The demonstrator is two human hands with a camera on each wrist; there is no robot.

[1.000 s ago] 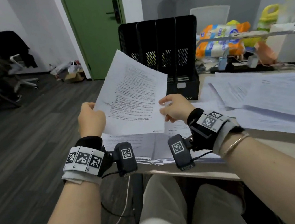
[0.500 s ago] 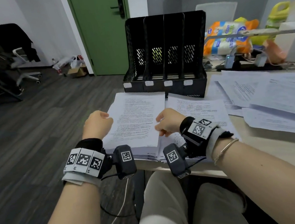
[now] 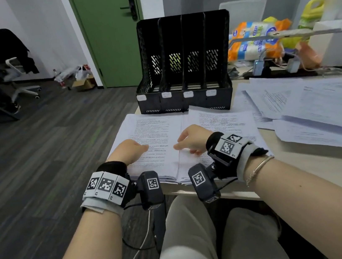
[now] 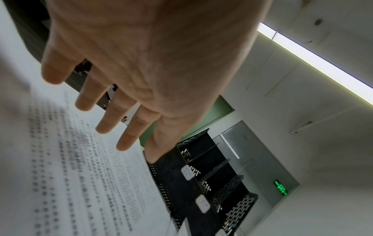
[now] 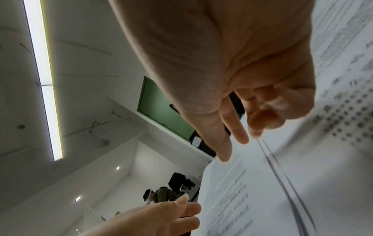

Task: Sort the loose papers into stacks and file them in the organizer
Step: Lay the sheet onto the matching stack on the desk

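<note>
A stack of printed papers (image 3: 155,136) lies at the desk's near left corner, with a second stack (image 3: 224,122) beside it on the right. Behind both stands the black four-slot organizer (image 3: 183,66), its slots dark and showing no papers. My left hand (image 3: 132,150) hovers over the left stack's near left part; in the left wrist view its fingers (image 4: 107,121) are spread and straight above the top sheet (image 4: 70,175). My right hand (image 3: 190,141) sits at the seam between the two stacks, fingers loosely curled, holding nothing.
More loose sheets (image 3: 316,109) are spread across the right side of the desk (image 3: 304,176). Behind them lie bags, bottles and cables (image 3: 263,41). The desk's left edge drops to the dark floor (image 3: 39,169), with an office chair (image 3: 14,70) far left.
A second ago both hands held one sheet up in front of the organizer. They lowered it onto the left stack and have now let go of it.
</note>
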